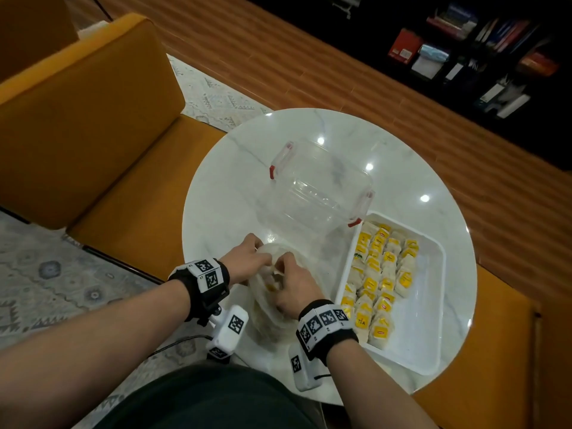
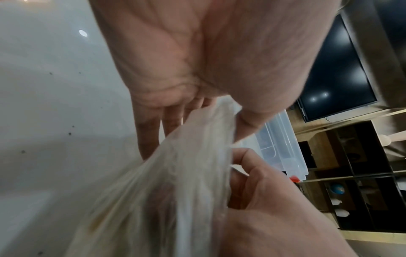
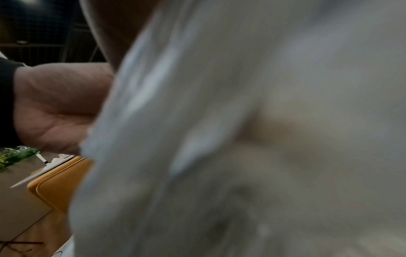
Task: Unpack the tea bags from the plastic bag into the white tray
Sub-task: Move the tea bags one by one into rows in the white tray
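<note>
A translucent plastic bag (image 1: 269, 317) lies on the near side of the round table. A bit of yellow from a tea bag (image 1: 270, 287) shows at its mouth. My left hand (image 1: 247, 258) pinches the far left edge of the bag's mouth, and my right hand (image 1: 294, 283) grips the edge beside it. In the left wrist view, my left hand (image 2: 189, 111) holds the bag (image 2: 175, 182) between thumb and fingers, with my right hand (image 2: 252, 187) curled on the same edge. The blurred bag (image 3: 219, 139) fills the right wrist view. The white tray (image 1: 430, 305) to the right holds several rows of yellow-labelled tea bags (image 1: 380, 280).
A clear plastic box (image 1: 318, 193) with red clasps stands on the marble table (image 1: 223, 193), just beyond the bag and touching the tray's far corner. The right half of the tray is bare. A mustard sofa (image 1: 93, 134) lies to the left, and dark shelves (image 1: 464, 57) stand beyond.
</note>
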Demonstrator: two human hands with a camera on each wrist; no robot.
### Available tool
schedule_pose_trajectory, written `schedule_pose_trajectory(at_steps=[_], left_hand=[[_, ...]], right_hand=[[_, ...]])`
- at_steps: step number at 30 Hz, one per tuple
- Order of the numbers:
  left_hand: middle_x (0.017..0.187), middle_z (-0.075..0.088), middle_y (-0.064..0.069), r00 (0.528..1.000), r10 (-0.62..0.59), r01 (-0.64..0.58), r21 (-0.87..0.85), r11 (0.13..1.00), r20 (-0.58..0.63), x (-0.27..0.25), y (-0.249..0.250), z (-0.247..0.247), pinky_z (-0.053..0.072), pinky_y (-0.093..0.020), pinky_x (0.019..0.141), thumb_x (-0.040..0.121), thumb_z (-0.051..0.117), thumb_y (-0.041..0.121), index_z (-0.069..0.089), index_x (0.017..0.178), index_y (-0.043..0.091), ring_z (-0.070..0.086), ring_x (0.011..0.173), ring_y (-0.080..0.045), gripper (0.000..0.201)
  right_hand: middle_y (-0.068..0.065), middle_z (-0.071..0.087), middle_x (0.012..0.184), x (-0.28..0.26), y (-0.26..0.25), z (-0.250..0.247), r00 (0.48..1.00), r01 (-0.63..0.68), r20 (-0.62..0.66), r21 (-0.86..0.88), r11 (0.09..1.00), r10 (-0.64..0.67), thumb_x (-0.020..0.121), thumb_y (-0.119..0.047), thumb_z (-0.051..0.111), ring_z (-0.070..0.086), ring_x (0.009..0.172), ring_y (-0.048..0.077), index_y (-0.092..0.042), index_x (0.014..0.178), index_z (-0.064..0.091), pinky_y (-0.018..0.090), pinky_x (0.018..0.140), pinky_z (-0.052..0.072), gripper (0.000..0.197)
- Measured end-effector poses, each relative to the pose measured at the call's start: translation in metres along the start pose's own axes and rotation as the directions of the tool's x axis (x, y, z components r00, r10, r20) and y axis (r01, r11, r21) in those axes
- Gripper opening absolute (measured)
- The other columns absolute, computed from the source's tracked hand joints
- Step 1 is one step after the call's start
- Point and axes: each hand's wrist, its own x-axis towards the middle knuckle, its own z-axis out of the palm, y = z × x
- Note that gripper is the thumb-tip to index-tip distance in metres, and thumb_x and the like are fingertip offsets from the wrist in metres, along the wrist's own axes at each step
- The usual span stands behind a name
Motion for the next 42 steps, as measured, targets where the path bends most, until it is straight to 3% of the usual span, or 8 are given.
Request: schedule_pose_trajectory(at_steps=[4,11,16,21,27,34,38,42], left_hand=[[0.107,0.066,-0.011,0.996,0.076,-0.078,0.040,0.996,0.047,-0.002,-0.004,0.002,0.054,-0.032,0.062,0.082,0.077,0.023,0.046,0.120,0.021,0.066,0.089,-0.023,0.049],[0.101,0.070,-0.016,0.991,0.130,-0.133,0.131,0.982,0.033,-0.001,-0.005,-0.005,0.056,-0.037,0.067,0.086,0.060,0.001,0.053,0.116,0.021,0.067,0.081,-0.023,0.036],[0.111,0.069,-0.009,0.988,0.135,-0.148,0.243,0.959,0.069,0.001,-0.003,-0.004,0.056,-0.044,0.091,0.086,0.061,0.005,0.056,0.125,0.021,0.067,0.101,-0.027,0.043],[0.102,0.068,-0.002,0.984,0.154,-0.173,0.273,0.946,0.089,0.000,0.001,0.004,0.050,-0.029,0.073,0.091,0.061,0.012,0.057,0.123,0.018,0.064,0.091,-0.023,0.032],[0.116,0.066,-0.006,0.988,0.149,-0.152,0.314,0.937,0.036,0.000,0.001,0.001,0.052,-0.037,0.089,0.090,0.061,0.014,0.058,0.119,0.021,0.062,0.104,-0.025,0.030],[0.117,0.058,0.004,0.975,0.221,-0.212,0.158,0.964,-0.041,-0.005,0.005,-0.003,0.047,-0.031,0.085,0.093,0.067,0.022,0.054,0.125,0.025,0.058,0.103,-0.015,0.035],[0.119,0.060,0.006,0.884,0.421,-0.417,0.065,0.907,-0.202,-0.015,0.025,-0.002,0.044,-0.031,0.092,0.099,0.061,0.033,0.060,0.114,0.027,0.057,0.110,-0.014,0.016],[0.105,0.070,-0.008,0.912,0.405,-0.410,-0.193,0.891,-0.066,-0.024,0.047,0.008,0.054,-0.040,0.088,0.107,0.045,0.036,0.069,0.099,0.017,0.067,0.097,-0.029,0.032]], right_hand=[[0.000,0.062,0.098,-0.001,0.001,-0.001,0.999,0.000,-0.043,-0.009,1.000,0.000,0.086,-0.017,0.064,0.062,0.088,0.021,-0.023,0.112,0.050,0.040,0.080,0.057,0.031],[0.001,0.064,0.113,-0.004,0.008,-0.004,0.996,-0.005,-0.084,-0.069,0.998,-0.001,0.090,-0.027,0.063,0.062,0.103,0.024,-0.020,0.114,0.066,0.037,0.089,0.053,0.025],[0.005,0.069,0.110,-0.010,0.013,-0.004,0.993,-0.040,-0.115,-0.015,0.999,0.038,0.087,-0.025,0.064,0.065,0.099,0.027,-0.022,0.117,0.061,0.038,0.087,0.055,0.029],[0.007,0.067,0.116,-0.006,0.013,-0.005,0.992,-0.074,-0.110,-0.057,0.996,0.068,0.090,-0.026,0.062,0.064,0.106,0.031,-0.020,0.125,0.057,0.036,0.088,0.053,0.037],[-0.005,0.071,0.104,-0.013,0.020,-0.008,0.986,-0.016,-0.166,0.065,0.998,0.027,0.084,-0.026,0.067,0.065,0.094,0.018,-0.029,0.110,0.067,0.028,0.079,0.050,0.026],[-0.022,0.071,0.082,-0.042,0.040,-0.020,0.963,0.106,-0.267,0.292,0.950,-0.025,0.078,-0.020,0.076,0.064,0.080,-0.008,-0.033,0.094,0.074,0.005,0.068,0.042,0.021],[-0.016,0.073,0.078,-0.066,0.045,-0.036,0.947,0.189,-0.321,0.477,0.858,-0.030,0.079,-0.009,0.078,0.067,0.073,0.003,-0.030,0.092,0.077,0.022,0.069,0.053,0.024],[0.002,0.075,0.083,-0.090,0.036,-0.063,0.913,0.305,-0.405,0.615,0.727,-0.041,0.083,0.006,0.074,0.069,0.074,0.015,-0.020,0.091,0.077,0.034,0.065,0.059,0.028]])
